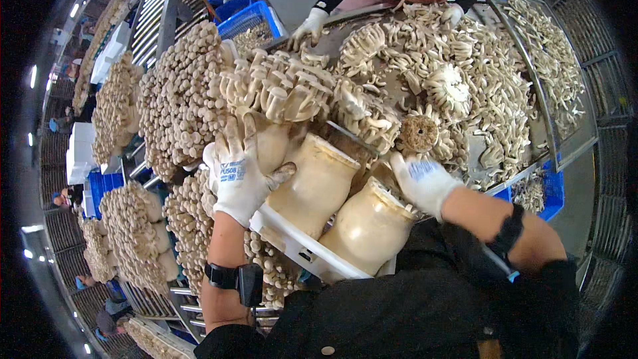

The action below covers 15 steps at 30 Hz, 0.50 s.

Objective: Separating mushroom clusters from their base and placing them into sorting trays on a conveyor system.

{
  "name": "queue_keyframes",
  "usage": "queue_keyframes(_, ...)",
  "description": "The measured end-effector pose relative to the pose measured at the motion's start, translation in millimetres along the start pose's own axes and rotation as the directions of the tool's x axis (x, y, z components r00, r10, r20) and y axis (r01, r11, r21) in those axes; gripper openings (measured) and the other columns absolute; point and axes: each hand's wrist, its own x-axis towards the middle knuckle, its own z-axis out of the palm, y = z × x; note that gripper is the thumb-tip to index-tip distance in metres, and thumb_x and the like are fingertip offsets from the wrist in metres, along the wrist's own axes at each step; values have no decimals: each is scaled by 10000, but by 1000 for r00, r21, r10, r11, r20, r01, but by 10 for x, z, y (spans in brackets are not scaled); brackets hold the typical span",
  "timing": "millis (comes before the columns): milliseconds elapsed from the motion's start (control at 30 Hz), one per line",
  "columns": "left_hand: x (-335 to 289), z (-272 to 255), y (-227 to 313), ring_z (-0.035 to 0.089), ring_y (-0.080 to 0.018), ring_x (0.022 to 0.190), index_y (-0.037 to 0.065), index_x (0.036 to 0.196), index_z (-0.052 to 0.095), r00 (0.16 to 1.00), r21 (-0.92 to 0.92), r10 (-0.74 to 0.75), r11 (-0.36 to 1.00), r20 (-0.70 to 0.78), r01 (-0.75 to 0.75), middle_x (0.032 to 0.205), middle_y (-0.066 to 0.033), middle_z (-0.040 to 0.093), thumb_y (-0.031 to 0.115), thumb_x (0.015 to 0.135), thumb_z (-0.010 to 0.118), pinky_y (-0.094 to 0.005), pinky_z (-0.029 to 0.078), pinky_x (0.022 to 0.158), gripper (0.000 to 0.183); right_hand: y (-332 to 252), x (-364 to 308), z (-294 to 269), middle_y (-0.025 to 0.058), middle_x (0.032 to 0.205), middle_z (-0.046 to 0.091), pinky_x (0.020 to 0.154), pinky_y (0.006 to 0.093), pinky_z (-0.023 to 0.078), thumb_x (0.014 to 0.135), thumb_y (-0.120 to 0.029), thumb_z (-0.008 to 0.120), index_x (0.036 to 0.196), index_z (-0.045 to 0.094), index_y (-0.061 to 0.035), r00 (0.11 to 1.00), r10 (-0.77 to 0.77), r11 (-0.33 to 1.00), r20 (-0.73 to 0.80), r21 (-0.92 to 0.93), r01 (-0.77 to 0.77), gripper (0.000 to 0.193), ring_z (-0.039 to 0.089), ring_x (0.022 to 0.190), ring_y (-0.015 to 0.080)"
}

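My left hand (pixel 240 176), in a white glove with darkened fingertips, lies spread against a cream-coloured bottle (pixel 271 147) topped by a tall mushroom cluster (pixel 276 86). Its thumb points toward the neighbouring bottle (pixel 318 179), whose top is cut bare. My right hand (pixel 423 183), also gloved, is closed on a knife whose thin blade (pixel 351 136) reaches left across that bottle's far side. Another bare-topped bottle (pixel 372 225) stands nearer me. The bottles sit in a white crate (pixel 292 244) before my body. A loose mushroom clump (pixel 365 116) lies just beyond the blade.
Cut mushrooms heap on the metal table (pixel 480 153), with a round brown root plug (pixel 419 134) among them. Across it, a co-worker's gloved hands (pixel 310 28) work. Crates of mushrooms (pixel 179 96) line the rollers at left. A blue bin (pixel 553 193) stands at right.
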Motion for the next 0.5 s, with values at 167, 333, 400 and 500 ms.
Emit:
queue_keyframes(167,125,41,47,275,-445,1310,-5,1439,199,999,23,-3,1000,-33,3,1446,-295,239,622,648,683,-528,196,1069,1120,360,554,134,273,1178,557,932,426,429,935,-341,230,1254,421,28,977,184,943,105,263,-205,524,579,1040,406)
queue_keyframes(333,-121,114,6,271,-403,1330,11,1447,191,1000,37,12,999,-15,-12,1456,-284,232,674,650,646,-540,171,1068,1132,-12,552,201,260,1060,616,830,424,493,827,-238,499,1294,408,-25,975,149,982,166,91,-166,521,616,978,389)
queue_keyframes(400,5,21,179,260,-397,1336,19,1448,199,999,46,-7,999,34,5,1461,-260,244,674,660,638,-531,163,1073,1114,445,794,658,248,1104,605,848,427,485,862,-268,456,1294,425,-21,973,181,969,144,140,-202,498,605,1001,391)
queue_keyframes(500,-8,209,169,243,-416,1336,26,1448,200,996,36,39,999,-75,-37,1476,-226,232,675,677,624,-539,173,1080,1093,422,677,455,221,1205,567,877,433,476,860,-152,416,1249,484,2,964,259,918,51,298,-263,423,574,1090,333)
